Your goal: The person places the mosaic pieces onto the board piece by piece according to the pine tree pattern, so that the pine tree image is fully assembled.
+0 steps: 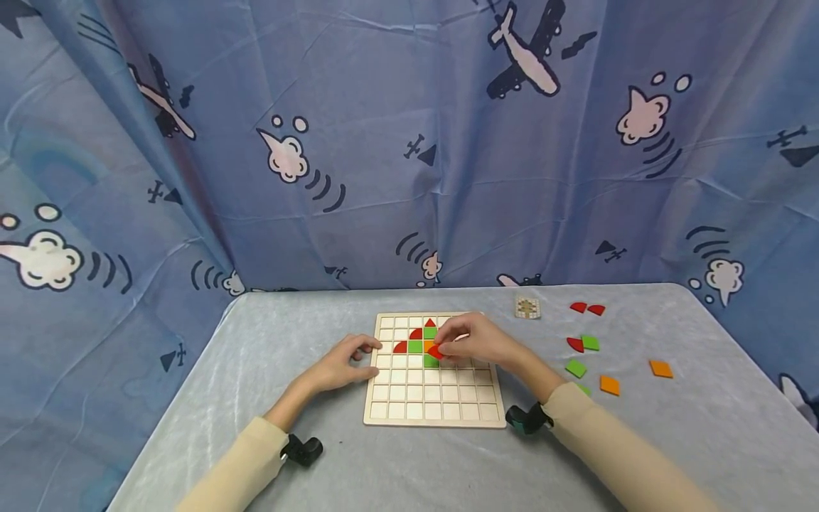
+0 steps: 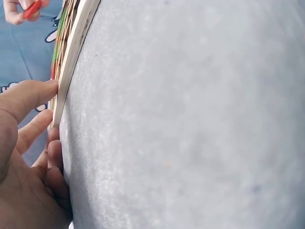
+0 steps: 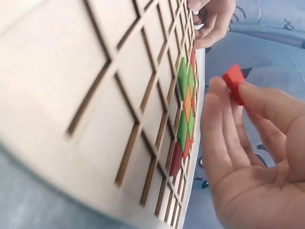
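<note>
My right hand (image 1: 475,339) pinches a red piece (image 3: 233,83) between thumb and fingertips, held over the wooden grid board (image 1: 397,412). On the board's upper middle lie a red triangle (image 1: 430,323), red quarter-round pieces (image 1: 400,348), green squares (image 1: 415,346) and an orange square (image 1: 428,346), set in the grid cells. The right hand hides some cells in the head view. At the board's left edge, my left hand (image 1: 342,364) touches the frame with its thumb and a finger. Its other fingers bend loosely in the left wrist view.
To the right of the board lie loose pieces: red quarter-rounds (image 1: 596,310), green squares (image 1: 576,368) and orange squares (image 1: 610,385). A small pattern card (image 1: 527,308) lies behind the board's right side. A patterned blue curtain (image 1: 358,142) hangs behind the grey table (image 1: 307,313).
</note>
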